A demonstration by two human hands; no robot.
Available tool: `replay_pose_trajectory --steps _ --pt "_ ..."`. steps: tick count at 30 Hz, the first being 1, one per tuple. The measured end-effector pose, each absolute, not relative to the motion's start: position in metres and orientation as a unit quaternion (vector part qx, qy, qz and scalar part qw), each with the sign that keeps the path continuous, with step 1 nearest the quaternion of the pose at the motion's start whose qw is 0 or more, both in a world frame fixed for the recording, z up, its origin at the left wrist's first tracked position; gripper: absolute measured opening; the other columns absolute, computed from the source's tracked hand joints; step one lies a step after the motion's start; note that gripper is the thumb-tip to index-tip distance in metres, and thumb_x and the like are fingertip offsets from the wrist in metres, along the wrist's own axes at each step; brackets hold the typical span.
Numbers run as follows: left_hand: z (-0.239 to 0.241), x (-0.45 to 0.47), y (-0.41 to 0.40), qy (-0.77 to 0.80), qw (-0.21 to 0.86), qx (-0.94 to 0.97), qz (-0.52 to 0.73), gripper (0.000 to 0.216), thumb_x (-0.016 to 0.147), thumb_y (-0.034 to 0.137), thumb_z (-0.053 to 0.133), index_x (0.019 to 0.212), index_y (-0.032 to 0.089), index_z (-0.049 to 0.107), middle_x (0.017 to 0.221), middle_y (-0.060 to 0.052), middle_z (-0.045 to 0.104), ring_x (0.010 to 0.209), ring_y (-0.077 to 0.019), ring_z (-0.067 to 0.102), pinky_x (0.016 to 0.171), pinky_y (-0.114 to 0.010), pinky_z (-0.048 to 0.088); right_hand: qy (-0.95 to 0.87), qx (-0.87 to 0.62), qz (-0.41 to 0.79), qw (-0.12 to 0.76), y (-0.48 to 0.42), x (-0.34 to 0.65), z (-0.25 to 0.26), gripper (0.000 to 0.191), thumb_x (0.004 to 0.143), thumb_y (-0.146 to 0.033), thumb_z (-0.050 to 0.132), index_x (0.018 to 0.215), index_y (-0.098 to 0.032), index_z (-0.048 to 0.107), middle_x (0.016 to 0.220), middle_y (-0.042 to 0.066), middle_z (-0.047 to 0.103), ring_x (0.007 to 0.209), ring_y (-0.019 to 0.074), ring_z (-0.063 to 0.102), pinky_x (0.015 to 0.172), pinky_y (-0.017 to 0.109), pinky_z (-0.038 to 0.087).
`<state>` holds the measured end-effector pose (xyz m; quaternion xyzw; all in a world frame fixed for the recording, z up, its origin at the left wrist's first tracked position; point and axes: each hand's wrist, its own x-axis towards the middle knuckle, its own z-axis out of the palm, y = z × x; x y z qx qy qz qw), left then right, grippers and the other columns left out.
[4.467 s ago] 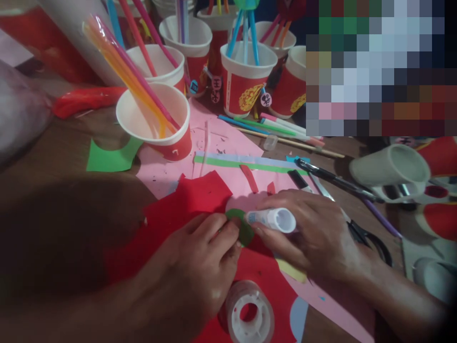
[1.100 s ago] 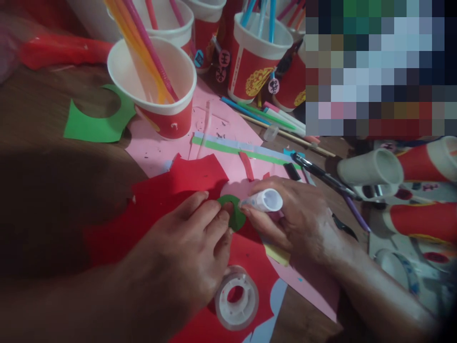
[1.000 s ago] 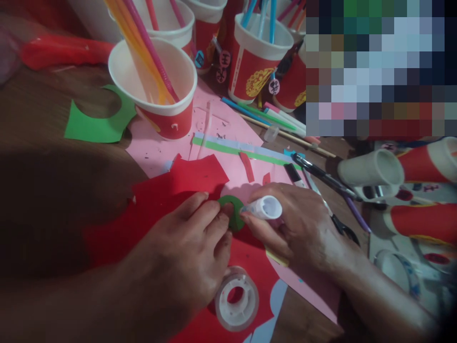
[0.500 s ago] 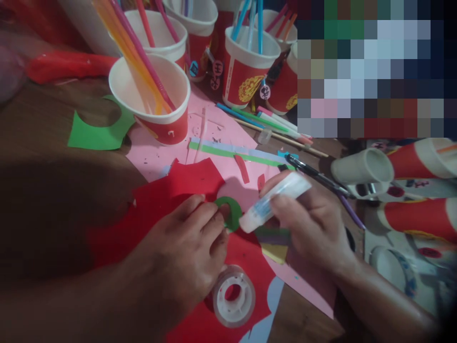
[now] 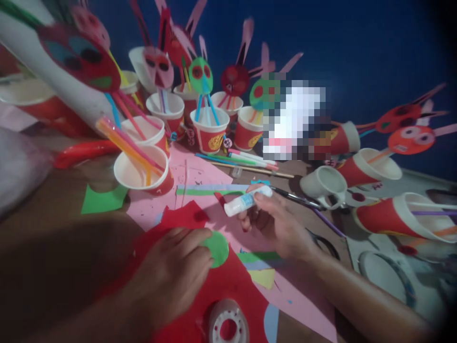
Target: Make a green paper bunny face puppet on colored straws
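My left hand (image 5: pixel 171 271) lies on a red paper sheet (image 5: pixel 228 286), its fingertips pressed on the edge of a small green paper circle (image 5: pixel 217 248). My right hand (image 5: pixel 274 224) is lifted above the pink paper (image 5: pixel 200 171) and closed round a white glue tube (image 5: pixel 246 201), nozzle pointing left, clear of the green circle. A clear tape roll (image 5: pixel 228 326) sits on the red sheet near the bottom edge.
Red-and-white paper cups (image 5: pixel 143 174) with coloured straws and paper animal faces stand along the back. More cups (image 5: pixel 382 216) lie on their sides at the right. Black scissors (image 5: pixel 300 197), pens, paper strips and a green scrap (image 5: pixel 102 200) are scattered around.
The glue tube has been lifted off the green piece and moved up and right. The green piece now shows as a full circle under my left fingertips. The camera has tilted up.
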<state>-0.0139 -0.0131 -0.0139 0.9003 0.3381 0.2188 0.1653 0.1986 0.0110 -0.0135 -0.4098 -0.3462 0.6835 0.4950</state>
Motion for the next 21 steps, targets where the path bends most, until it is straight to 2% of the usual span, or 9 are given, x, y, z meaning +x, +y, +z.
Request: replay_pose_trajectory --steps 3,5,8,11,14,17,21 --pt "-0.013 -0.015 -0.008 0.33 0.157 0.884 0.291 0.014 0.079 0.008 0.052 0.086 0.018 0.057 0.095 -0.005 0.064 0.084 -0.0162 0.061 0.076 -0.028 0.047 -0.33 -0.397 0.702 0.492 0.01 0.197 -0.012 0.011 0.087 -0.027 0.051 0.083 -0.017 0.054 0.065 0.001 0.066 0.053 0.0095 0.058 0.053 0.02 0.044" --pt "-0.011 -0.015 -0.006 0.346 0.192 0.861 0.32 0.011 0.077 0.01 0.057 0.082 0.019 0.056 0.091 -0.003 0.064 0.082 -0.0144 0.062 0.074 -0.024 0.048 -0.313 -0.381 0.715 0.496 0.009 0.195 -0.012 0.01 0.087 -0.026 0.05 0.084 -0.017 0.054 0.062 0.0 0.064 0.052 0.0092 0.057 0.053 0.019 0.044" --pt "-0.005 -0.015 -0.004 0.417 0.294 0.792 0.336 0.015 0.07 0.011 0.062 0.075 0.021 0.052 0.081 0.0 0.062 0.076 -0.0137 0.061 0.067 -0.021 0.048 -0.284 -0.337 0.752 0.489 0.005 0.19 -0.011 0.008 0.085 -0.025 0.051 0.087 -0.017 0.052 0.063 0.001 0.064 0.053 0.0099 0.057 0.052 0.02 0.043" --pt "0.004 -0.014 -0.004 0.487 0.414 0.688 0.344 0.028 0.065 0.012 0.065 0.088 0.023 0.054 0.077 0.002 0.061 0.069 -0.0138 0.059 0.064 -0.022 0.048 -0.274 -0.324 0.783 0.455 -0.001 0.184 -0.008 0.01 0.082 -0.024 0.055 0.087 -0.018 0.048 0.069 0.004 0.067 0.056 0.0109 0.059 0.05 0.019 0.04" --pt "0.01 -0.014 -0.004 0.502 0.522 0.598 0.343 0.038 0.064 0.016 0.067 0.099 0.022 0.054 0.08 0.0 0.065 0.071 -0.0161 0.061 0.065 -0.024 0.049 -0.286 -0.322 0.795 0.428 -0.007 0.177 -0.005 0.015 0.078 -0.021 0.061 0.083 -0.018 0.047 0.07 0.003 0.067 0.06 0.0099 0.059 0.054 0.018 0.039" --pt "0.011 -0.015 -0.004 0.495 0.582 0.549 0.34 0.032 0.065 0.019 0.067 0.095 0.021 0.056 0.077 -0.001 0.065 0.067 -0.0167 0.062 0.06 -0.023 0.048 -0.285 -0.294 0.81 0.42 -0.012 0.168 -0.005 0.022 0.074 -0.019 0.067 0.082 -0.018 0.046 0.071 0.002 0.065 0.061 0.0088 0.056 0.059 0.021 0.039" --pt "0.008 -0.016 0.0 0.454 0.629 0.526 0.349 0.014 0.072 0.019 0.062 0.085 0.02 0.059 0.071 0.001 0.061 0.061 -0.0143 0.059 0.055 -0.022 0.047 -0.31 -0.276 0.805 0.424 -0.015 0.161 -0.007 0.028 0.073 -0.028 0.07 0.084 -0.017 0.047 0.075 0.003 0.065 0.065 0.0098 0.056 0.062 0.024 0.039"
